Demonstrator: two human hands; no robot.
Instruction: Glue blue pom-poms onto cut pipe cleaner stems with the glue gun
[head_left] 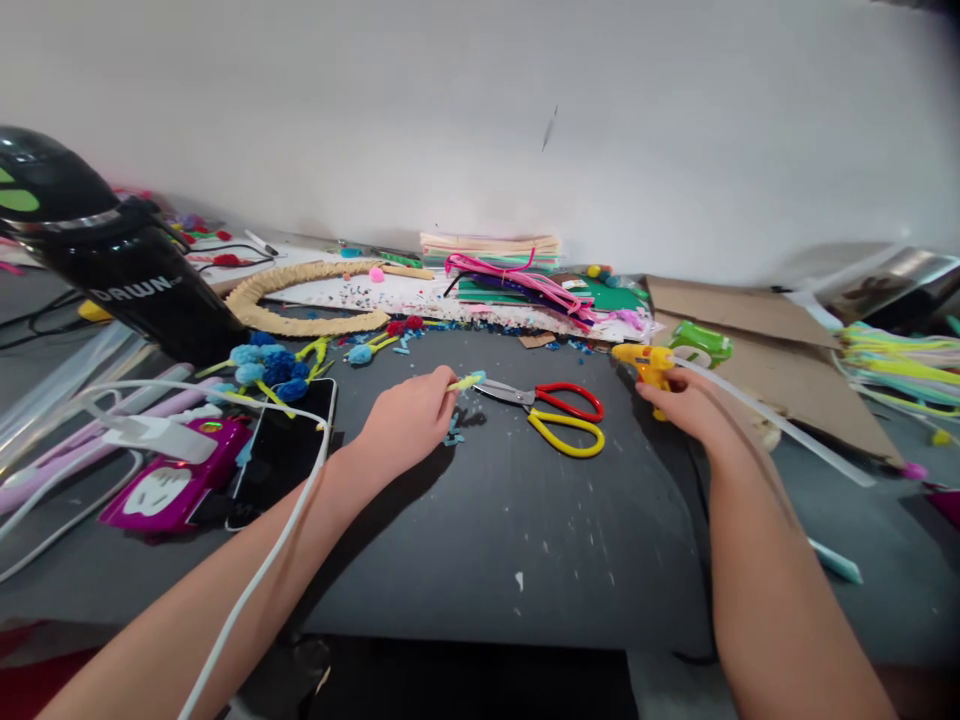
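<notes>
My left hand point(411, 415) is closed on a short yellow pipe cleaner point(466, 382) with a light-blue tip, held above the grey table point(525, 540). My right hand point(686, 400) is wrapped round the handle of a yellow hot glue gun point(646, 360), its nozzle pointing left. A long translucent glue stick point(780, 425) reaches back from it to the right. Between the hands lie scissors point(536, 395), blades slightly apart, with one red and one yellow handle. Small blue fuzzy scraps point(454, 430) lie just below my left hand.
A black bottle point(150, 270) stands at the left, near a phone point(289, 450) and a magenta power bank point(180, 480). A white cable point(277, 550) crosses my left forearm. Blue pompom stems point(274, 370), pink pipe cleaners point(525, 280) and cardboard point(795, 370) lie farther back.
</notes>
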